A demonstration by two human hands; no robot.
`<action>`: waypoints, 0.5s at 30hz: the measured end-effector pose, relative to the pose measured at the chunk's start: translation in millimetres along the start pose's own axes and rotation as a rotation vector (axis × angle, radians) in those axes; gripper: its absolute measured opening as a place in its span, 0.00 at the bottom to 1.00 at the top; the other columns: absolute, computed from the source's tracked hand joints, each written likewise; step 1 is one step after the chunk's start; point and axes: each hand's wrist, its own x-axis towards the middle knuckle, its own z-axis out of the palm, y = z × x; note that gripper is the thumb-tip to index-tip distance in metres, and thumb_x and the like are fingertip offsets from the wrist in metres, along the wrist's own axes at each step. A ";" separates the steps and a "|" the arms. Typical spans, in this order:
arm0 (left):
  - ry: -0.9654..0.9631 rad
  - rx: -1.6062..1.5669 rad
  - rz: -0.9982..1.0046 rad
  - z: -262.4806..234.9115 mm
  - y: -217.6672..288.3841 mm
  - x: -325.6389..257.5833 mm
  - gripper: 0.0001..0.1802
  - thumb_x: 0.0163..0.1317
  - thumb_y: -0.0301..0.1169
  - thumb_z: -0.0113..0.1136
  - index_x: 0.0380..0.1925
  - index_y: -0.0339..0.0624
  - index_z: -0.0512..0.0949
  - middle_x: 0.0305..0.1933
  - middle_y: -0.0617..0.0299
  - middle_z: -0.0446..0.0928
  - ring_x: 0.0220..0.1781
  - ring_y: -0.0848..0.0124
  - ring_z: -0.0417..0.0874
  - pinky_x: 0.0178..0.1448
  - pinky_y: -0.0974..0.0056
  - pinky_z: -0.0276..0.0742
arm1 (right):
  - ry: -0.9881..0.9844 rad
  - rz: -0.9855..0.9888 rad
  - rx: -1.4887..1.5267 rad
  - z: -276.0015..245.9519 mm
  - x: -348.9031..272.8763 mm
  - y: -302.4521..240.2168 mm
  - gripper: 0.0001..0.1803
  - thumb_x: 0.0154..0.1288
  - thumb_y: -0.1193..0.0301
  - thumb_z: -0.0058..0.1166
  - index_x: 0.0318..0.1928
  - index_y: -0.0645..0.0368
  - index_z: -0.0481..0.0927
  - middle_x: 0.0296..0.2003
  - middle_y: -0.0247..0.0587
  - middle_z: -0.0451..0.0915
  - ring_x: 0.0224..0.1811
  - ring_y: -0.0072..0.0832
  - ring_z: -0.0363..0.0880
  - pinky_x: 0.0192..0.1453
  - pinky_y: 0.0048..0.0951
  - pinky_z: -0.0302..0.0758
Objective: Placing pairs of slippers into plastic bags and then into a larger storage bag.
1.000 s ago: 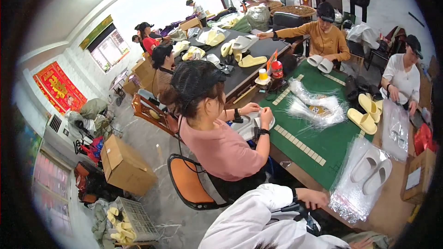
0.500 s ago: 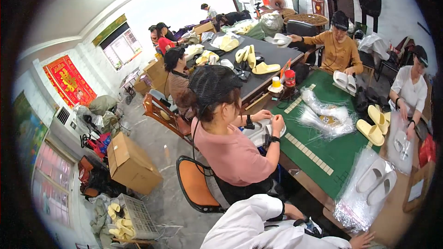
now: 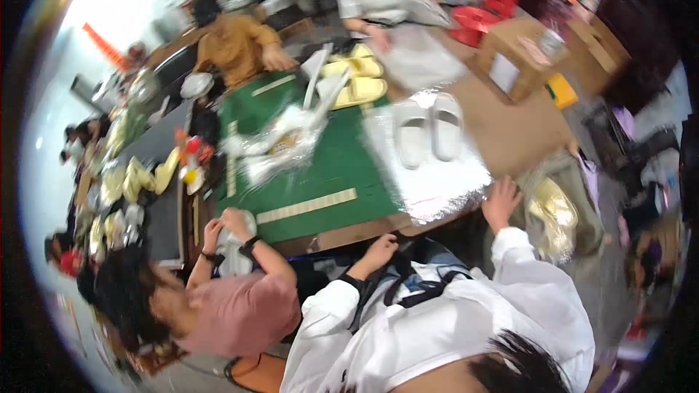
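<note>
A pair of whitish slide slippers (image 3: 412, 142) lies on a stack of clear plastic bags (image 3: 444, 193) at the table's near edge. Close to the stack's lower right corner, my right hand (image 3: 502, 204) rests at the table edge, open with fingers spread and holding nothing. Over my lap, just short of the table, my left hand (image 3: 380, 252) hangs with its fingers curled in. Nothing shows in it.
A green mat (image 3: 342, 164) carries crumpled clear bags (image 3: 277, 153) and a row of pale tiles (image 3: 309, 205). Yellow slippers (image 3: 360, 92) lie beyond. A co-worker in pink (image 3: 240, 306) sits close at left. Right stand a cardboard box (image 3: 520, 58) and a sack of yellow slippers (image 3: 553, 211).
My view has swung right and down, bringing the bag stack, the slippers and both my hands toward the middle. My right hand stays near the stack with its fingers spread.
</note>
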 end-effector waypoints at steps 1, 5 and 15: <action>0.019 0.068 0.059 1.5 -8.1 7.4 0.20 0.56 0.35 0.54 0.47 0.38 0.68 0.42 0.45 0.73 0.46 0.53 0.74 0.50 0.59 0.70 | 0.039 0.022 0.050 7.9 -1.4 4.6 0.32 0.47 0.64 0.57 0.55 0.57 0.64 0.64 0.49 0.49 0.67 0.47 0.44 0.64 0.60 0.39; 0.011 0.193 0.086 14.8 5.6 36.8 0.25 0.55 0.35 0.55 0.52 0.39 0.63 0.52 0.42 0.64 0.55 0.48 0.66 0.56 0.56 0.66 | 0.011 0.131 0.128 27.0 -2.3 23.6 0.33 0.47 0.64 0.57 0.55 0.56 0.63 0.64 0.49 0.49 0.67 0.47 0.44 0.63 0.61 0.41; 0.141 0.793 0.303 54.4 64.2 107.8 0.33 0.49 0.39 0.57 0.57 0.46 0.62 0.60 0.39 0.56 0.61 0.45 0.58 0.63 0.47 0.53 | -0.044 0.020 0.274 41.3 50.6 -16.6 0.32 0.48 0.63 0.53 0.57 0.53 0.65 0.61 0.52 0.55 0.64 0.50 0.50 0.63 0.64 0.39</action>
